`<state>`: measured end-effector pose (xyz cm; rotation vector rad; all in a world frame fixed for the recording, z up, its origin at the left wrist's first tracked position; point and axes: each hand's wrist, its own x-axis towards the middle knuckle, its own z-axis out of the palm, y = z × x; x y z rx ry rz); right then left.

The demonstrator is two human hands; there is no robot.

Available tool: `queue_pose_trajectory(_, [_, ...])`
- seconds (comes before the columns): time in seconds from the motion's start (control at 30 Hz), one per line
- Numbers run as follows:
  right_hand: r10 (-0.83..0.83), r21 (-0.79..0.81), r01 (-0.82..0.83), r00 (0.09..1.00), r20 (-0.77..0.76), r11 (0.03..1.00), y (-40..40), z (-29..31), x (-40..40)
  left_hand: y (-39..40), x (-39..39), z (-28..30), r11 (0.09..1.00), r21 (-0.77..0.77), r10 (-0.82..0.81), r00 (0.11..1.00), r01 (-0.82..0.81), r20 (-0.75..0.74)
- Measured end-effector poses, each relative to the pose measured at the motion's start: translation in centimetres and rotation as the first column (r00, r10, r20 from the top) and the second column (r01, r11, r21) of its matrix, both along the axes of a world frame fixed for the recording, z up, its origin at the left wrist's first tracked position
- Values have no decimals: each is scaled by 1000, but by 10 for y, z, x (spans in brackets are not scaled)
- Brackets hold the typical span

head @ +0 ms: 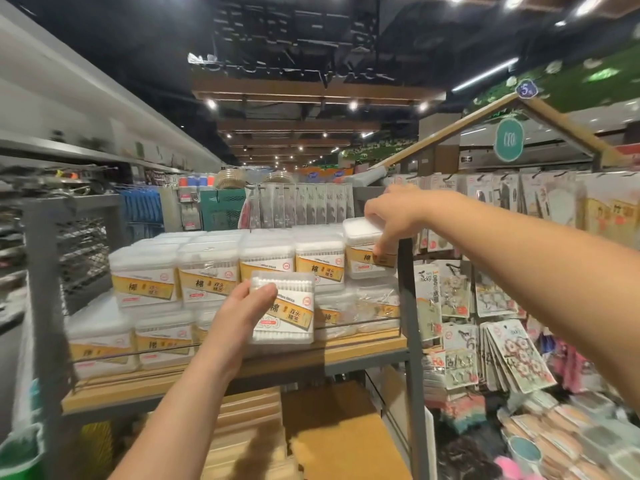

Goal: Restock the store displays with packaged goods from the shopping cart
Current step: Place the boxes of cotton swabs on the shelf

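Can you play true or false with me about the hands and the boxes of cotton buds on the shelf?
1. The left hand holds a clear plastic box of white cotton swabs with a yellow label. True.
2. The right hand is empty. False: it grips another clear swab box at the right end of the top row.
3. The swab boxes sit on a wooden shelf with a grey metal frame. True.
4. The shelf holds one layer of boxes. False: they are stacked in two layers.
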<state>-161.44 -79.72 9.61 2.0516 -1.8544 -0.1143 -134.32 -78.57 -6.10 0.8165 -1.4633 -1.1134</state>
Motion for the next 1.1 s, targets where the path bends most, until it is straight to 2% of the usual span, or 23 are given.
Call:
queue_pose_trajectory(0.13, [-2,-43,-4,989,-147,999,-6,-8,-3,4,6,8,999,-36,39,996,-36,75])
queue_pose_trajectory(0.27, [-9,-110,-14,979,-204,994,-6,-18,5,4,11,13,999,-36,41,997,-39,68])
queue_pose_trajectory(0.37, [-3,-197,-33,984,-178,980,-6,-26,10,2,12,12,998,-46,33,998,-30,56])
queue_pose_trajectory(0.47, [15,-187,-46,986,-165,981,-5,-26,11,4,15,12,995,-95,27,999,-24,31])
queue_pose_trajectory(0.53, [52,-190,-64,996,-68,980,0,-21,12,4,19,15,992,-122,19,1000,-21,-17])
queue_pose_trajectory(0.57, [101,-223,-90,994,39,971,5,-19,13,5,19,17,991,-136,13,999,-18,-39])
queue_pose_trajectory(0.6, [184,-266,-134,967,174,955,9,-14,21,4,22,20,988,-154,11,998,-21,-62])
queue_pose_trajectory(0.67, [360,-284,-249,812,460,926,20,-6,42,5,22,26,983,-184,-4,994,-16,-106])
queue_pose_trajectory(0.73, [409,-158,-404,670,620,901,27,1,71,4,22,33,975,-219,-10,986,-28,-169])
queue_pose_trajectory(0.83, [349,28,-551,566,747,834,21,3,106,-1,23,45,966,-241,25,967,-88,-253])
queue_pose_trajectory(0.93, [346,16,-608,472,811,794,7,6,129,-2,34,59,957,-252,72,961,-141,-266])
queue_pose_trajectory(1.0, [362,-51,-616,392,845,786,-4,9,137,-1,48,63,944,-241,146,938,-227,-313])
queue_pose_trajectory(1.03, [379,-103,-606,347,858,789,-11,12,142,0,59,64,908,-260,241,916,-329,-321])
queue_pose_trajectory(1.1, [416,-209,-550,282,865,809,-25,17,147,1,83,59,744,-336,509,815,-578,-276])
